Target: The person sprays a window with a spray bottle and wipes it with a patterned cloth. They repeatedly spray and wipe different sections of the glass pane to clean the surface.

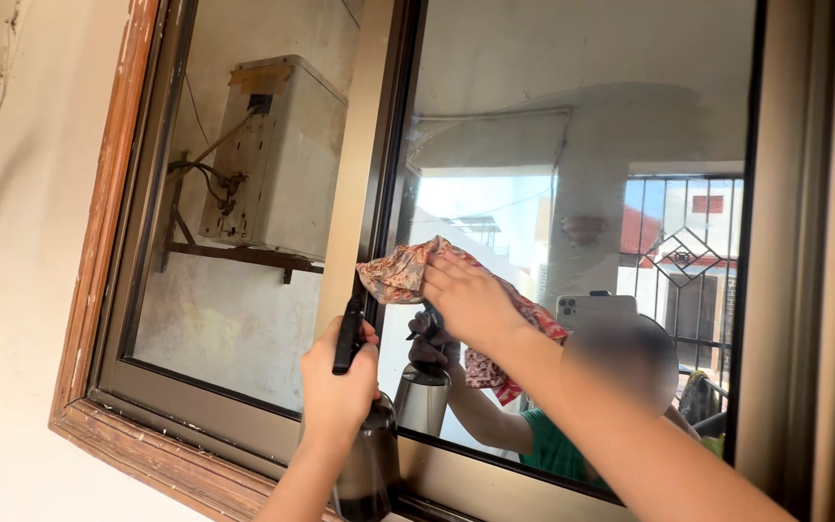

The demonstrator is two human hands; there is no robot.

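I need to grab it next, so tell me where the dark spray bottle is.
In the head view, the dark spray bottle sits low at centre, gripped by the left hand before the window's lower frame, below-left of the patterned cloth.

Left hand (338, 379): bare, no glove, no ring or watch that shows.
Left forearm: bare from the wrist down to the lower edge of the view; no sleeve in sight.
Right hand (469, 302): bare, no glove, no ring or bracelet to be seen.
Right forearm: bare along its whole visible length, from wrist to the lower right corner; no cuff, no strap.
Fingers (442, 275): uncovered; nails too small to tell more.
Clothing seen in the glass: the reflection shows a green short-sleeved top, its sleeve ending above the elbow.
Head in the reflection: blurred, nothing to tell.
Markings: none visible on either arm.
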